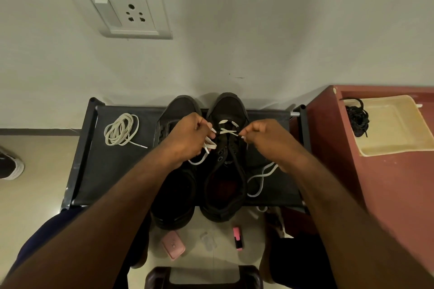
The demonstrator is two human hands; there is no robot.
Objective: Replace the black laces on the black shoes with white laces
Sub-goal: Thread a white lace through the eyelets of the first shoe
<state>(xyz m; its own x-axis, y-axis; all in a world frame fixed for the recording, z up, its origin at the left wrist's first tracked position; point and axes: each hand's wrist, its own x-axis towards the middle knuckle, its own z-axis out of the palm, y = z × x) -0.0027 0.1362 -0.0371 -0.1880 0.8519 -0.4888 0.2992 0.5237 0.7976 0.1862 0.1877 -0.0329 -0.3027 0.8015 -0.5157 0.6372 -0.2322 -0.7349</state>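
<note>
Either side of the black shoe (pixel 225 171), the ends of the white lace (pixel 226 130) are being pinched and held taut by the left hand (pixel 187 138) and right hand (pixel 260 135), seemingly to tighten its first crossings.

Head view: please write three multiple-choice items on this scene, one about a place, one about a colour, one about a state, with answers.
1. Where do the black laces lie?
A. on the floor
B. in the cream tray
C. inside a shoe

2. What colour is the threaded lace in the right-hand shoe?
A. white
B. black
C. pink

3. What do the left hand and right hand do?
A. both lie flat
B. both hang idle
C. both pinch the threaded lace

Answers: 1 B, the dark bundle sits in the tray; 2 A, pale crossings show on the dark shoe; 3 C, each hand's fingers close on the lace.
</note>
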